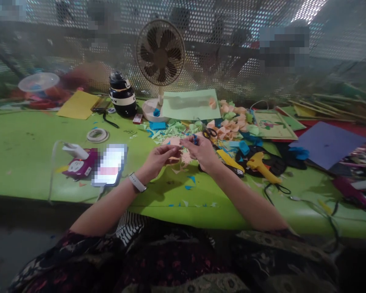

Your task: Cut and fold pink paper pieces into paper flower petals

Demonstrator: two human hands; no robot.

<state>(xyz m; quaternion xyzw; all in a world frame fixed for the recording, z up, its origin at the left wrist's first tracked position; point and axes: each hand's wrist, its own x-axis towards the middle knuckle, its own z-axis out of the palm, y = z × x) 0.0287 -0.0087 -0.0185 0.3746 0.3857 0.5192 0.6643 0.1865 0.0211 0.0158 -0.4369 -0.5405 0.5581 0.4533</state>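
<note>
My left hand point(163, 159), with a white band on the wrist, has its thumb and fingers pressed together; anything in them is too small to make out. Close beside it, my right hand point(203, 152) is closed round a small blue tool point(195, 139) with a thin shaft pointing up. The fingertips of both hands nearly meet over peach paper pieces point(186, 156). Just behind the right hand lie black-handled scissors point(210, 133). A yellow box cutter point(231, 162) rests by the right wrist, with a yellow glue gun point(264, 167) further right.
On the green table point(27, 138), paper scraps and folded peach pieces point(232, 126) lie before a fan point(160, 57). Left are a lit phone point(110, 165), a purple power strip point(79, 166), a tape roll point(97, 135) and a black jar point(122, 97). Purple paper point(327, 143) and cords lie right.
</note>
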